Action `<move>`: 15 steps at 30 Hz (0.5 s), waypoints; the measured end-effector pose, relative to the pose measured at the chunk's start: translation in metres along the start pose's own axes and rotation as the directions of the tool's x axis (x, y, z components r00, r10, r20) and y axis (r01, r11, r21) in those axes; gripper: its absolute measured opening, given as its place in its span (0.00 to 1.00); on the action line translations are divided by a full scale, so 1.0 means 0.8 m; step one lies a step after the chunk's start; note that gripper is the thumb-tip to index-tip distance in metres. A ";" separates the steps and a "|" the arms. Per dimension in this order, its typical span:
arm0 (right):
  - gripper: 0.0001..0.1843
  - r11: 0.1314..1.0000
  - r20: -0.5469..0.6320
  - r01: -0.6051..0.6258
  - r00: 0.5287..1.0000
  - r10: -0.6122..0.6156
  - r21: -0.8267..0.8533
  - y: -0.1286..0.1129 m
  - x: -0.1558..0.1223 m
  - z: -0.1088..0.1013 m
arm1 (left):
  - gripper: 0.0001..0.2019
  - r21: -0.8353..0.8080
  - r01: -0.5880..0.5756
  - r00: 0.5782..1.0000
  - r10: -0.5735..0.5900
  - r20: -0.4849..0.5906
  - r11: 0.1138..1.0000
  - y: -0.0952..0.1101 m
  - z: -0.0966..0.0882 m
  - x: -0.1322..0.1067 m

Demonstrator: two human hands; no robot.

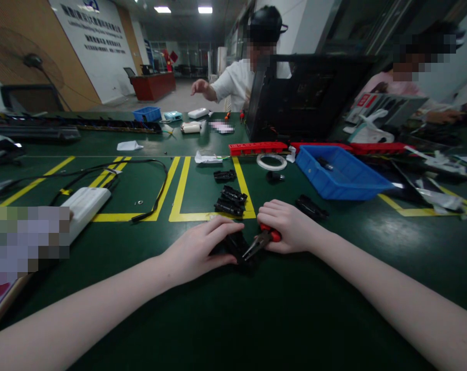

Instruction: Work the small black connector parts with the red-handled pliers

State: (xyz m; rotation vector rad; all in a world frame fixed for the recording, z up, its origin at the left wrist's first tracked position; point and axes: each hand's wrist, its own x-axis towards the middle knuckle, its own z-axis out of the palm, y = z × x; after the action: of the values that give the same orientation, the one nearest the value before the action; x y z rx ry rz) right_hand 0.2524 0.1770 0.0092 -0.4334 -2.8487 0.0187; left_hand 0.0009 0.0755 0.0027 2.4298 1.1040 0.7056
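Note:
My left hand (200, 247) lies over a small black plastic part (238, 246) on the green table, fingers curled round it and holding it down. My right hand (289, 225) is closed round the red handles of a pair of pliers (261, 241). The pliers' metal jaws point down-left and touch the black part between my hands. Several more black parts (230, 200) lie just beyond my hands, on the yellow floor-tape lines.
A blue bin (343, 175) stands at the right, a tape roll (272, 162) and red strips (258, 148) behind it. A white box (87, 204) and black cable (159, 190) lie left. Two people sit across the table behind a black case (310, 98).

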 end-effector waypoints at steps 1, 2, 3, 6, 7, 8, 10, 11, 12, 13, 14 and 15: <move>0.10 1.000 -0.001 -0.002 1.000 0.002 0.003 0.000 0.000 0.000 | 0.27 -0.003 0.008 1.000 -0.008 -0.002 1.000 0.000 0.000 0.000; 0.10 1.000 -0.001 -0.003 1.000 0.003 0.005 0.000 0.000 0.000 | 0.28 -0.006 0.014 1.000 -0.014 -0.006 1.000 0.000 0.000 0.000; 0.10 1.000 0.000 -0.005 1.000 0.005 0.005 0.000 0.000 0.000 | 0.28 -0.007 0.017 1.000 -0.017 -0.009 1.000 0.000 0.000 0.000; 0.10 1.000 0.004 -0.008 1.000 0.008 0.006 -0.001 0.000 0.001 | 0.27 -0.012 0.016 1.000 -0.016 -0.004 1.000 0.001 0.000 -0.001; 0.10 1.000 0.005 -0.009 1.000 0.009 0.005 -0.001 0.000 0.001 | 0.27 -0.014 0.015 1.000 -0.015 -0.003 1.000 0.001 0.000 -0.001; 0.10 1.000 0.005 -0.010 1.000 0.010 0.003 -0.001 0.000 0.001 | 0.27 -0.015 0.014 1.000 -0.014 -0.003 1.000 0.001 0.000 -0.001; 0.10 1.000 0.004 -0.009 1.000 0.009 -0.002 -0.001 -0.001 0.001 | 0.27 -0.011 0.019 1.000 -0.019 -0.005 1.000 0.001 0.000 -0.001; 0.10 1.000 0.005 -0.008 1.000 0.008 -0.005 -0.001 -0.001 0.001 | 0.27 -0.006 0.023 1.000 -0.023 -0.006 1.000 0.001 0.000 -0.001; 0.10 1.000 0.006 -0.008 1.000 0.008 -0.007 -0.001 -0.001 0.001 | 0.27 0.001 0.027 1.000 -0.027 -0.006 1.000 0.001 0.000 -0.001; 0.10 1.000 0.006 -0.008 1.000 0.008 -0.008 0.000 -0.001 0.001 | 0.27 0.009 0.031 1.000 -0.031 -0.005 0.999 0.001 0.000 -0.001; 0.10 1.000 0.007 -0.008 1.000 0.008 -0.008 0.000 -0.001 0.001 | 0.28 0.015 0.035 0.999 -0.035 -0.004 0.999 0.001 0.001 0.000; 0.10 1.000 0.008 -0.008 1.000 0.009 -0.008 0.000 -0.001 0.001 | 0.28 0.021 0.037 0.999 -0.037 -0.004 0.999 0.001 0.001 0.000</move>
State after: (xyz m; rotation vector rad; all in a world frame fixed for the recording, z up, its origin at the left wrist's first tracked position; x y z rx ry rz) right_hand 0.2533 0.1769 0.0083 -0.4480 -2.8557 0.0114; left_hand 0.0015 0.0747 0.0026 2.4196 1.1601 0.6901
